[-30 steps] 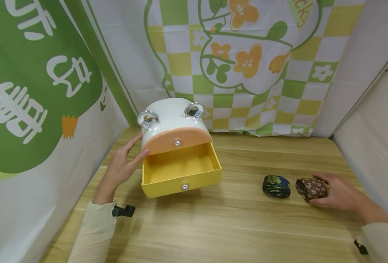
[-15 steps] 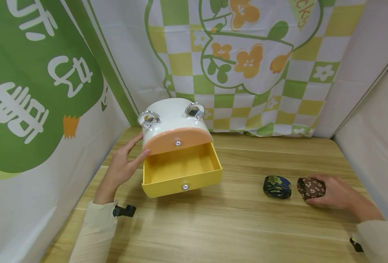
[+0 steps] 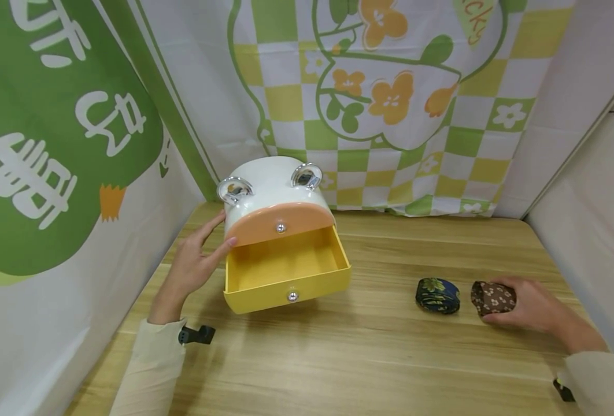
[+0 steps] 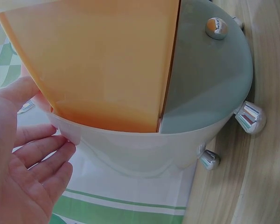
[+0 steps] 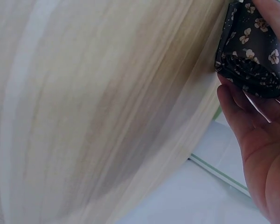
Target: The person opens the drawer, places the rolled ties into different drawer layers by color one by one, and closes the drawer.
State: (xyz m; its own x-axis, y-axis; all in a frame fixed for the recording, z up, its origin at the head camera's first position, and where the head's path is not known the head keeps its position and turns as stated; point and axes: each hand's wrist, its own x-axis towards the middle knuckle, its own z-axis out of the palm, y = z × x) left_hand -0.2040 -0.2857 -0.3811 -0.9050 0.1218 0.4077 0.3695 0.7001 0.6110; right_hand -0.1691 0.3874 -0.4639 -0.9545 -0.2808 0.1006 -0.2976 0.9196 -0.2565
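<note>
A white frog-like drawer box (image 3: 273,182) stands at the left back of the table, its yellow lower drawer (image 3: 286,294) pulled out with nothing inside. My left hand (image 3: 191,260) rests against the box's left side, thumb at the front edge and fingers extended along the wall; the left wrist view has these fingers (image 4: 46,163) touching the white shell. On the right, my right hand (image 3: 533,306) grips a rolled brown floral cloth (image 3: 496,299), thumb in front and fingers behind. The roll's coiled end (image 5: 252,70) shows in the right wrist view.
A dark blue rolled cloth (image 3: 437,296) with yellow-green flowers lies just left of the brown one. The orange upper drawer (image 3: 281,222) is closed. Printed fabric curtains (image 3: 390,173) enclose the wooden table (image 3: 369,358) at the back and sides.
My right hand has drawn its fingers closer round the brown floral roll, which has shifted slightly. The left hand, box and blue roll keep their places.
</note>
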